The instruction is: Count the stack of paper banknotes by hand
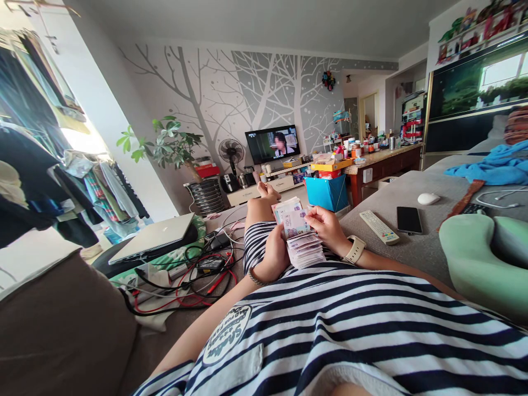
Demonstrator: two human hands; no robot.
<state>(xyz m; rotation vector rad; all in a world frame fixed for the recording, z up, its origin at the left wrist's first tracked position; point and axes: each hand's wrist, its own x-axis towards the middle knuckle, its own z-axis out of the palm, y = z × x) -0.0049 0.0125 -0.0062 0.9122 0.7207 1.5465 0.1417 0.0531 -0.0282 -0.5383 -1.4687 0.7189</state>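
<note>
While the person lies back on a grey sofa (412, 253) in a striped shirt (350, 319), both hands meet over the lap around a stack of banknotes (304, 250). The left hand (274, 254) is curled closed against the stack's left edge, gripping it, with a bracelet (256, 279) at the wrist. The right hand (328, 225), wearing a watch (355, 250), has its fingers bent round the upper notes, which stand lifted away from the rest. Near the right forearm, a white remote control (379, 227), a dark phone (409, 220) and a white mouse (428, 198) lie on the sofa. To the left, a closed laptop (154, 236) sits beside a tangle of red and black cables (193, 280).
</note>
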